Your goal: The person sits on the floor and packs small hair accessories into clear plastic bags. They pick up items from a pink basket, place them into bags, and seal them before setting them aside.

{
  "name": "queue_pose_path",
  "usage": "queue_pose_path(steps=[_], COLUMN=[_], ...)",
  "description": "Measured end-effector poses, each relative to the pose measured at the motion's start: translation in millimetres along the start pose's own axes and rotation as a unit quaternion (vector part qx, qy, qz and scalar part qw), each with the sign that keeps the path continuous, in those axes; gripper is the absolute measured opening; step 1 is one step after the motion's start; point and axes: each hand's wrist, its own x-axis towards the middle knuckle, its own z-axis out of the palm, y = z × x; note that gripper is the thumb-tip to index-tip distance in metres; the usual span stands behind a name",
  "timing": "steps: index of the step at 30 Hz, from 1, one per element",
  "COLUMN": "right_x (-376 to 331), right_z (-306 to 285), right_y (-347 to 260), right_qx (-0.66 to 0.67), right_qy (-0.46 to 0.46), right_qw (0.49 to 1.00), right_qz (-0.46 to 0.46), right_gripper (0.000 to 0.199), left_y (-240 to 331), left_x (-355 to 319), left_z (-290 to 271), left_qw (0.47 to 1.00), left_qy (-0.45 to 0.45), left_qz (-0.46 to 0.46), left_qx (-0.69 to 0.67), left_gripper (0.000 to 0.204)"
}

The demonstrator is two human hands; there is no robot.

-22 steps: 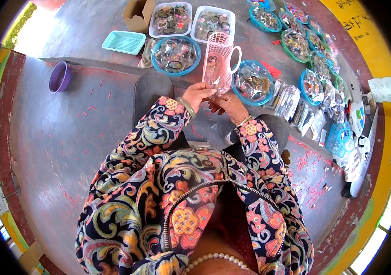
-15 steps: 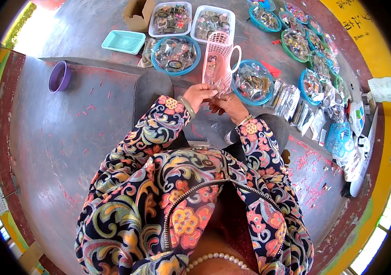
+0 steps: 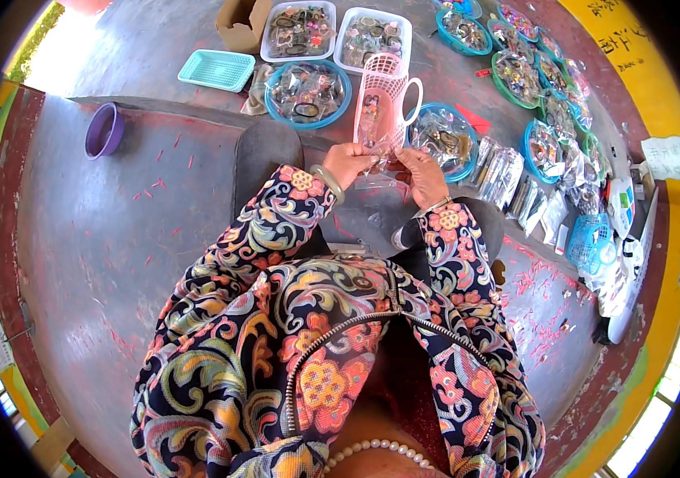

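Both hands hold a small clear plastic bag (image 3: 380,162) in front of my knees; its contents are too small to make out. My left hand (image 3: 348,165) pinches the bag's left side, fingers closed. On its right side, my right hand (image 3: 424,177) grips the bag between thumb and fingers. Just beyond the hands a pink plastic basket (image 3: 391,119) with a side handle lies tilted, and bagged small items show inside it. A blue round basket (image 3: 469,169) full of bagged trinkets stands to the right of the pink one.
At the far side are two white trays (image 3: 265,49) of bagged trinkets, a blue basket (image 3: 273,114), a turquoise tray (image 3: 217,70) and a cardboard box (image 3: 242,30). A purple basin (image 3: 90,143) sits left. Several filled baskets and packets (image 3: 501,174) crowd the right.
My right hand has turned and risen slightly, its thumb now toward the bag. The bag appears more spread between the hands. My left hand has barely moved.
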Motion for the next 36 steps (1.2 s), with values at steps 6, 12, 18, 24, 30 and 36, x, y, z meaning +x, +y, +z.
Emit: queue_pose_path(steps=[6, 12, 18, 24, 30, 36], right_x=[1, -1, -2, -2, -2, -1], right_z=[-5, 2, 0, 0, 0, -1], right_y=[8, 4, 2, 1, -1, 0], right_qx=[0.051, 0.077, 0.069, 0.07, 0.073, 0.068], right_qy=[0.044, 0.057, 0.058, 0.07, 0.052, 0.031], right_qw=[0.998, 0.995, 0.996, 0.995, 0.996, 0.997], right_qz=[-0.015, -0.02, -0.009, -0.013, -0.01, -0.009], right_gripper=[0.023, 0.024, 0.022, 0.021, 0.02, 0.018], left_y=[23, 3, 12, 14, 14, 18], left_x=[-11, -3, -6, -7, -7, -8], left_z=[8, 0, 3, 3, 3, 5], left_qw=[0.996, 0.977, 0.972, 0.969, 0.98, 0.985], left_qy=[-0.004, -0.03, -0.049, -0.078, -0.021, -0.003], left_qz=[-0.093, -0.083, -0.083, -0.085, -0.089, -0.083], left_qx=[-0.018, -0.195, -0.213, -0.219, -0.178, -0.151], left_gripper=[0.023, 0.027, 0.027, 0.027, 0.021, 0.019])
